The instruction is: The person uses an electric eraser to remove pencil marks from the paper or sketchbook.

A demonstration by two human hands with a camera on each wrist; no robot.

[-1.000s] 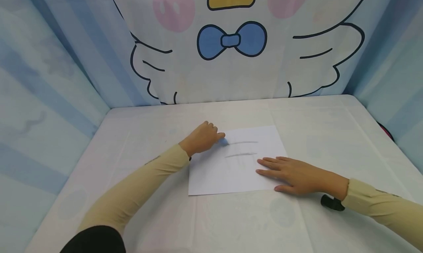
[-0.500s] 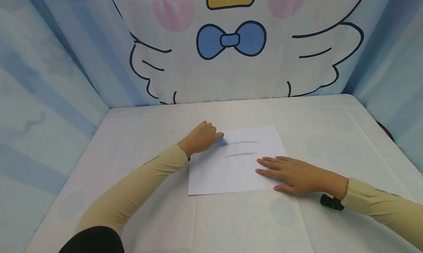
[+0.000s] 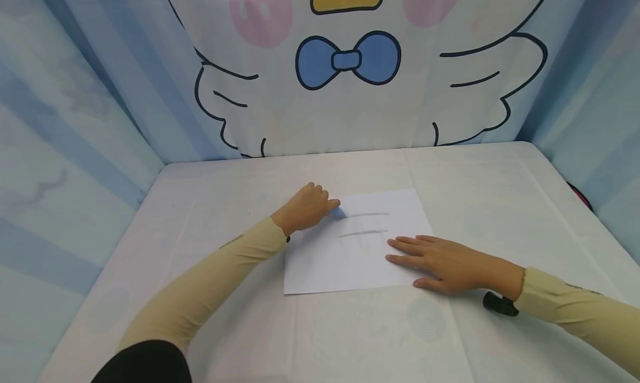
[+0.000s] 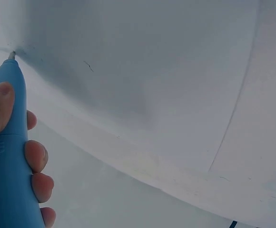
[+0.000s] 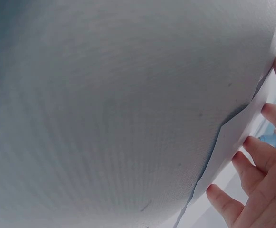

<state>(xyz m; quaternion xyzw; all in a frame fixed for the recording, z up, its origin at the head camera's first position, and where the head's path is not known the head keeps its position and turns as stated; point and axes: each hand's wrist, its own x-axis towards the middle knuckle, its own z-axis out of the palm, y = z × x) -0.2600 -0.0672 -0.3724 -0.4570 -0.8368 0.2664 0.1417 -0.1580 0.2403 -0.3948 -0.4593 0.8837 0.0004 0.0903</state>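
Note:
My left hand (image 3: 306,209) grips a chunky blue electric eraser (image 4: 12,137), thumb on one side and fingers curled round the other. Its small pale tip touches the white sheet of paper (image 3: 330,266) at the left end of a grey line (image 3: 367,214). A second grey line (image 3: 364,233) runs below, roughly parallel. In the head view the left hand hides most of the eraser. My right hand (image 3: 450,265) lies with spread, straight fingers on the paper's right edge. The right wrist view shows its fingertips (image 5: 217,191) touching the paper.
The paper lies on a table with a pale cloth (image 3: 240,327). A curtain with a printed blue bow tie (image 3: 347,59) hangs behind, and blue-striped curtains (image 3: 65,149) close off both sides. Something black (image 3: 142,363) covers part of the lower left.
The two hands, the eraser and the paper keep nearly the same places. Only a slight shift of the whole head view shows.

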